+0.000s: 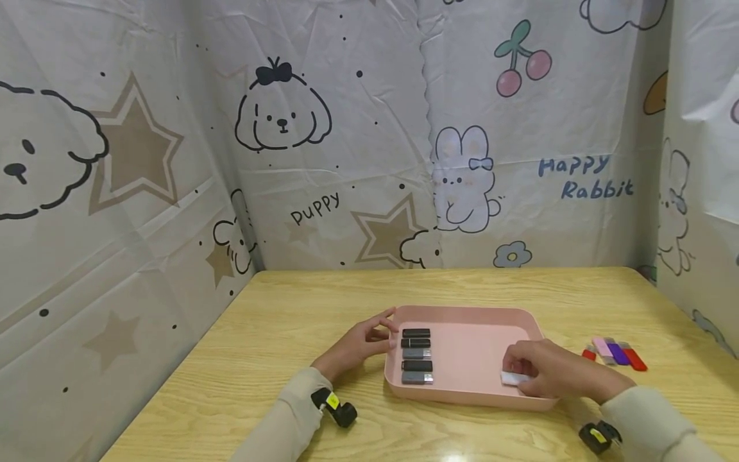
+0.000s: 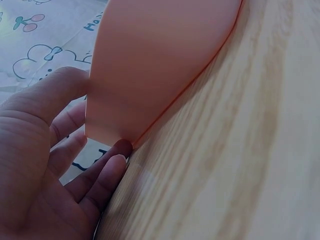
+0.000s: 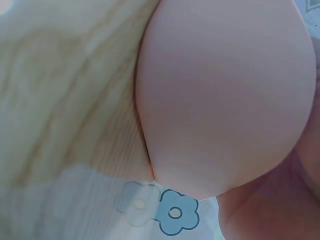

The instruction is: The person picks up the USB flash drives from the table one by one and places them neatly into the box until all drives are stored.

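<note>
A shallow pink tray lies on the wooden table. Along its left side several black and grey USB flash drives form a column, some with metal plugs pointing right. My left hand holds the tray's left end; in the left wrist view the thumb reaches its rim and lower fingers touch near its base. Inside the tray's right part, my right hand pinches a small white stick, partly covered by the fingers. The right wrist view shows mostly the tray's outer wall, the white stick being hidden there.
Right of the tray, several USB flash drives lie on the table: a pink one, a purple one and red ones. Patterned cloth encloses the table's back and sides. Each wrist wears a small black camera.
</note>
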`<state>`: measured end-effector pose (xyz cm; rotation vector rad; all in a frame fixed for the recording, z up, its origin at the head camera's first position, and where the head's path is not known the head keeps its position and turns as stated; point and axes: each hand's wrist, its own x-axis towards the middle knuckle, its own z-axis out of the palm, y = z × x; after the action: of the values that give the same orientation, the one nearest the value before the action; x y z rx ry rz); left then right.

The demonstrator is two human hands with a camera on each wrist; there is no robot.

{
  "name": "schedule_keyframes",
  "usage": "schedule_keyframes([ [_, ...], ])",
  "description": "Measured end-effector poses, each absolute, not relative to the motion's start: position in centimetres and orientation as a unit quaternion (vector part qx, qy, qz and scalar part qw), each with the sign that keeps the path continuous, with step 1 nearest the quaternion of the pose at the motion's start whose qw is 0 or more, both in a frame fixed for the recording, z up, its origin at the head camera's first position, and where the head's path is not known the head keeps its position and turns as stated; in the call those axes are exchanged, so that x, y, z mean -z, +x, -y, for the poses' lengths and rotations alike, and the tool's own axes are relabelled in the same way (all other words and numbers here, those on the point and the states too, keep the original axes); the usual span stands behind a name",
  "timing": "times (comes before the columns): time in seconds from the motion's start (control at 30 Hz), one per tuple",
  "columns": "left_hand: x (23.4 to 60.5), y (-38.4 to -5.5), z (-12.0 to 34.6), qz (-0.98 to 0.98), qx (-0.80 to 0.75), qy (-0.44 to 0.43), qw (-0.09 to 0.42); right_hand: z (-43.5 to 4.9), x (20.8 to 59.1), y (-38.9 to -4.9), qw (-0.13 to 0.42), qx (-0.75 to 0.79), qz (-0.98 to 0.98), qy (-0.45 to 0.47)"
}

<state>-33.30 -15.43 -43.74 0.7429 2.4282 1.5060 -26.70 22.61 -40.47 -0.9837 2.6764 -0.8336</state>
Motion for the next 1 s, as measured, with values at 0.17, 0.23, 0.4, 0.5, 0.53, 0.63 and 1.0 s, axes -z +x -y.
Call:
schedule_keyframes([
  [0.17, 43.2, -32.7, 15.2, -0.817, -0.512, 0.250, 0.094, -22.5, 40.4, -26.7, 0.082, 0.274, -0.900, -0.330],
  [0.23, 42.6, -32.3, 15.1, -0.816, -0.512, 0.250, 0.093, -22.4, 40.4, -26.7, 0.081, 0.270, -0.901, -0.329],
  [0.4, 41.7, -31.3, 15.0, -0.817, -0.509, 0.257, 0.085, -22.4, 40.4, -26.6, 0.082, 0.268, -0.904, -0.323],
  [0.5, 41.6, -31.2, 15.0, -0.816, -0.509, 0.261, 0.081, -22.4, 40.3, -26.5, 0.085, 0.270, -0.904, -0.319],
  [0.53, 41.5, -31.2, 15.0, -0.815, -0.512, 0.259, 0.084, -22.4, 40.3, -26.5, 0.085, 0.271, -0.904, -0.318],
  [0.63, 41.3, -31.2, 15.0, -0.814, -0.513, 0.258, 0.089, -22.3, 40.3, -26.5, 0.088, 0.270, -0.905, -0.316],
  [1.0, 41.4, -31.3, 15.0, -0.816, -0.509, 0.257, 0.092, -22.4, 40.3, -26.6, 0.093, 0.272, -0.905, -0.314],
])
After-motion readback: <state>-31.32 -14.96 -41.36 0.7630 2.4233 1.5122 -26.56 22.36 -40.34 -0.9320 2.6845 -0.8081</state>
